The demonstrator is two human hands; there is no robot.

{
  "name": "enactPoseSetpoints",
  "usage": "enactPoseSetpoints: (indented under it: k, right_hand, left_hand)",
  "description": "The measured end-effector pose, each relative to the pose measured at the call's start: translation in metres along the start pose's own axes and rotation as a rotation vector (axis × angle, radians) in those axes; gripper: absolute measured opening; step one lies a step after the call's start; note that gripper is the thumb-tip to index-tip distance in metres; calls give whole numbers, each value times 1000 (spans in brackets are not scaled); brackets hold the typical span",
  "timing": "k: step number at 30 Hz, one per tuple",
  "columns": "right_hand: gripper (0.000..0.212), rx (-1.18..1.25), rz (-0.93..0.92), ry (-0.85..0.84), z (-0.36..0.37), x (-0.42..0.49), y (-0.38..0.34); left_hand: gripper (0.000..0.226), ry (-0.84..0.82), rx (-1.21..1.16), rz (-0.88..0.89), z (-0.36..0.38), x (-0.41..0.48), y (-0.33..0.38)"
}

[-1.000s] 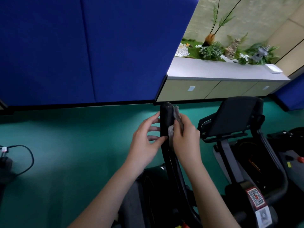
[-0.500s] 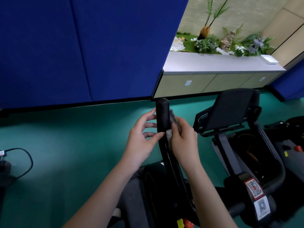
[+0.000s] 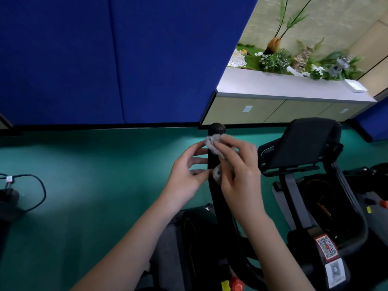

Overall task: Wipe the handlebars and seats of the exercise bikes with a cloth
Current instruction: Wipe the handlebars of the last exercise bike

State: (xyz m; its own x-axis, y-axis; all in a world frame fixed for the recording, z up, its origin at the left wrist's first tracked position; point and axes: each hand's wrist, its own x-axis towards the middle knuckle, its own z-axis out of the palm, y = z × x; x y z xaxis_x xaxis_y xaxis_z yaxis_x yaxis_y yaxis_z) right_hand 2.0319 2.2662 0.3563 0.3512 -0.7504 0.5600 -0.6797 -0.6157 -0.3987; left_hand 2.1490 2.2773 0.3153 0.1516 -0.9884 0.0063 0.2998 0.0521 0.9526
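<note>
Forearms entered from the lower edge and met at the black upright handlebar post (image 3: 216, 198) of the nearest exercise bike (image 3: 197, 238). The left hand (image 3: 186, 175) had its fingers loosely spread, with the tips resting against the post's left side and grasping nothing. The right hand (image 3: 239, 173) had its fingers curled around the crumpled grey cloth (image 3: 212, 142), pressing it to the post just under the rounded end cap. Compared with half a second before, the cloth had come round from the post's right side onto its front face and sat higher, near the tip. Judgement: the upper grip of this post was nearly covered, and its lower length remained to be done. Beyond, to the right, the second black exercise bike (image 3: 302, 148) stood untouched on the green floor (image 3: 94, 185), with the blue partition wall (image 3: 126, 59) behind.
</note>
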Motion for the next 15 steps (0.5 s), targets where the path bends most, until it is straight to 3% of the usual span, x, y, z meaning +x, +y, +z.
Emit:
enactPoseSetpoints:
  k: [4,7,10,15]
  right_hand:
    - [35,9,-29,-124,-13,-31,6]
    - [32,40,-26,-26,-20,-16,3]
    - [33,-1,-159,10,-18,24,-4]
    - [27,-63,-353,-283,-9,47,-3]
  left_hand:
    - [59,-32,-48,-59,-4,-1,-7]
    - [54,-56,-107,-106,-6,-2,-14]
    - [51,-66,-156,-136,-6,-3,-17]
    - [48,-78,-270,-190,-7,-4,-17]
